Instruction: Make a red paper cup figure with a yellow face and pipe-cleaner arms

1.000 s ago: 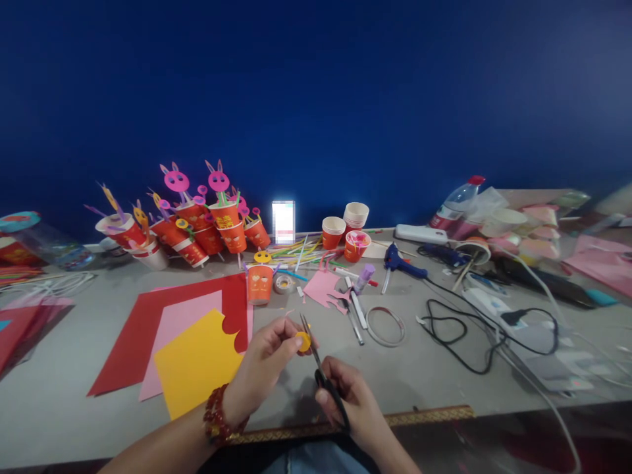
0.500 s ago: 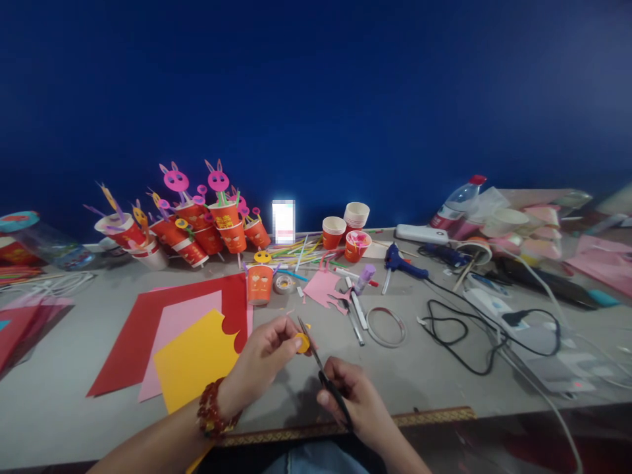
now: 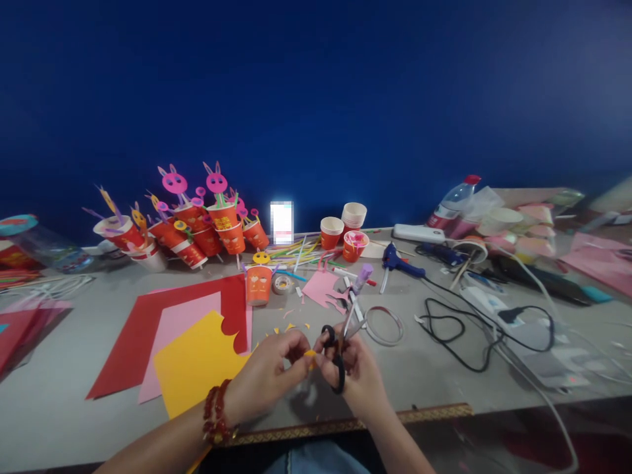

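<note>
Over the grey table (image 3: 405,378), the left hand (image 3: 266,375) pinches a yellow piece (image 3: 310,353), the right hand (image 3: 364,378) gripping scissors (image 3: 340,338) now turned far-right.

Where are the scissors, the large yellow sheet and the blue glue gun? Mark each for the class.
Scissors (image 3: 340,376): head view, on the lower black handle loop.
Yellow sheet (image 3: 195,359): head view, on its middle.
Blue glue gun (image 3: 392,259): head view, on its body.

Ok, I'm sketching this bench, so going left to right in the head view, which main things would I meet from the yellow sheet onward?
Yellow sheet, left hand, small yellow piece, right hand holding scissors, blue glue gun, red-capped bottle, far-right pink paper.
</note>
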{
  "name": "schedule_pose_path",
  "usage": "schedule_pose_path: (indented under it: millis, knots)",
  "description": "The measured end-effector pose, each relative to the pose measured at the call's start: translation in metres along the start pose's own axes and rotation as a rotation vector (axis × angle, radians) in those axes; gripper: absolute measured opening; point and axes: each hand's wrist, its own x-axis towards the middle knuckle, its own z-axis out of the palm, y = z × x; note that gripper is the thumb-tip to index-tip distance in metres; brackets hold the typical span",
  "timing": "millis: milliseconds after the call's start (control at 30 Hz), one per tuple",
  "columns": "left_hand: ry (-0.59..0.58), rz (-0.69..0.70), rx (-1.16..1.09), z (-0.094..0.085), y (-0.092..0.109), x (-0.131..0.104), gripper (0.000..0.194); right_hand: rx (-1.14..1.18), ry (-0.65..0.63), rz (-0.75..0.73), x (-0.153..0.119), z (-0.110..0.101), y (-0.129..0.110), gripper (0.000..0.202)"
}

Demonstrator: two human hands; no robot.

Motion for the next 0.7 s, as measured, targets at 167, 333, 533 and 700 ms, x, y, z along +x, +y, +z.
schedule_pose_path:
  millis: [167,333,533,700]
  knots:
    - [0.114,0.025,-0.004,0.002,-0.001,-0.005,0.019,0.034,0.033,0.034,-0.001,0.007,0.004,0.023]
    - [0.199,0.036,-0.207,0.013,-0.008,-0.006,0.017,0.127,0.108,0.117,-0.004,0.011,0.005,0.034]
    - [0.222,-0.058,-0.538,0.021,-0.007,-0.004,0.026,0.097,0.039,0.129,-0.007,0.013,0.005,0.036]
    - [0.269,-0.098,-0.624,0.016,0.002,-0.003,0.030,0.065,-0.172,0.206,-0.019,0.006,0.014,0.047]
